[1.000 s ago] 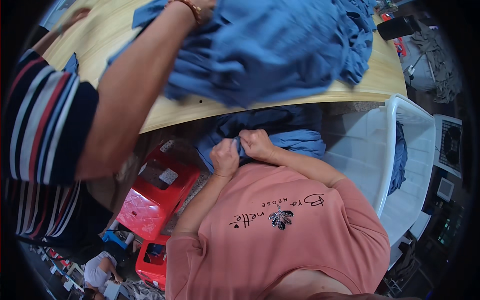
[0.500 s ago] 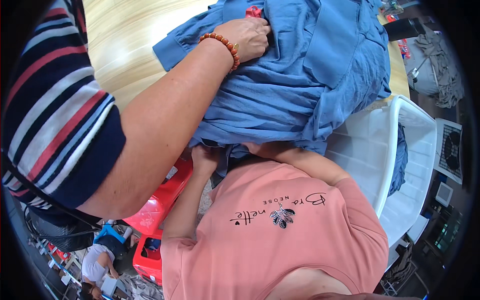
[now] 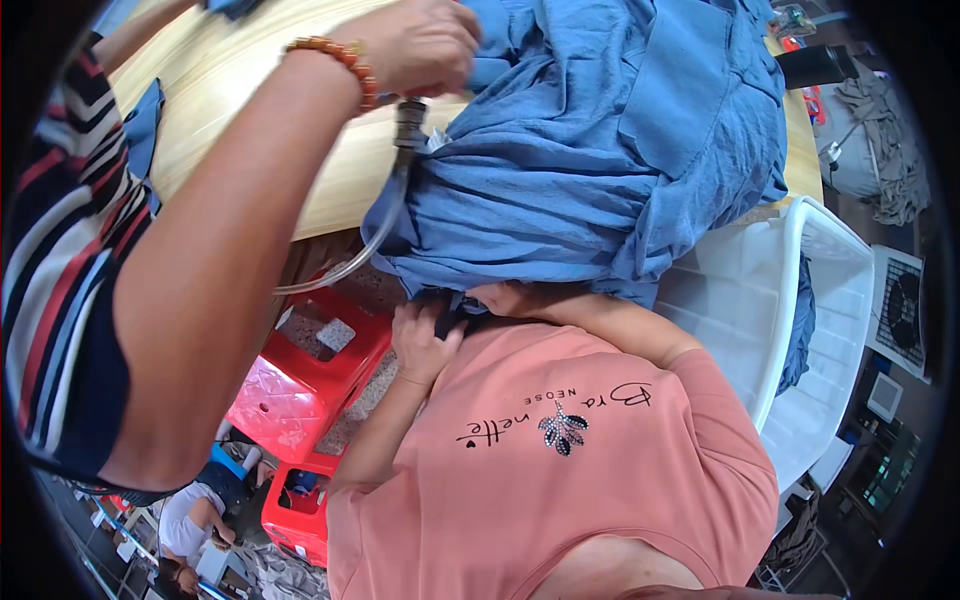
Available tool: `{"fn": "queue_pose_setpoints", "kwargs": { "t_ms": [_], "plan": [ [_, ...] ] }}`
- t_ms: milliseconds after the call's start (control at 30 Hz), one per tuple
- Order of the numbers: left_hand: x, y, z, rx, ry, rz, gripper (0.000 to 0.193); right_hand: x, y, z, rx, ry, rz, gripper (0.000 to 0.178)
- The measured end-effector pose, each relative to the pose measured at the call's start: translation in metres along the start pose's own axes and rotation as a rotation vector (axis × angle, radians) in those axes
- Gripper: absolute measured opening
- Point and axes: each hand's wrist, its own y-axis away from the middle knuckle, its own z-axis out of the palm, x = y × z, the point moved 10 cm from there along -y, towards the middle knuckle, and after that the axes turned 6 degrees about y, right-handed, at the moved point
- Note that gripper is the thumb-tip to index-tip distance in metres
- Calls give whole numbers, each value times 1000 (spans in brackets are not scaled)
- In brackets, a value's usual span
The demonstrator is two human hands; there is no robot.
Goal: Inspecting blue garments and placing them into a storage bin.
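A blue garment [image 3: 560,190], creased and bunched, lies over the table's near edge and hangs down before me. At its lower hem, my left hand [image 3: 425,342] has its fingers closed on a strip of dark blue fabric [image 3: 455,315]. My right hand [image 3: 498,297] is close by, tucked against the hem; its fingers are hidden by cloth. From the left reaches a co-worker's hand [image 3: 415,50] with a beaded bracelet, blurred. Just below that hand hangs a metal hose fitting [image 3: 408,125] on a clear hose [image 3: 385,225] curving down beside the garment.
The wooden table [image 3: 240,120] spans the far side. To my right stands a white plastic bin [image 3: 790,300] with blue cloth [image 3: 797,335] inside. Red plastic stools [image 3: 300,385] are at lower left. A dark cylinder [image 3: 815,67] juts out at the far right. Another person [image 3: 190,520] sits farther off.
The co-worker's hand has lifted off the garment and moved left, and the hose has come into view. My left hand has shifted slightly down and right, out from under the hem.
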Motion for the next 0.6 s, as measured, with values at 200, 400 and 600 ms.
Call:
{"fn": "queue_pose_setpoints", "kwargs": {
  "t_ms": [200,400,600],
  "plan": [
    [-17,-16,-2,-1,358,-114,10,17,-4,7,-204,-345,223,28],
    [-18,-9,-8,-355,644,-477,7,-34,-7,-25,4,-463,-156,37],
    [-24,18,21,-378,1115,-886,10,-35,-3,-10,-114,-645,-107,23]
  ]
}}
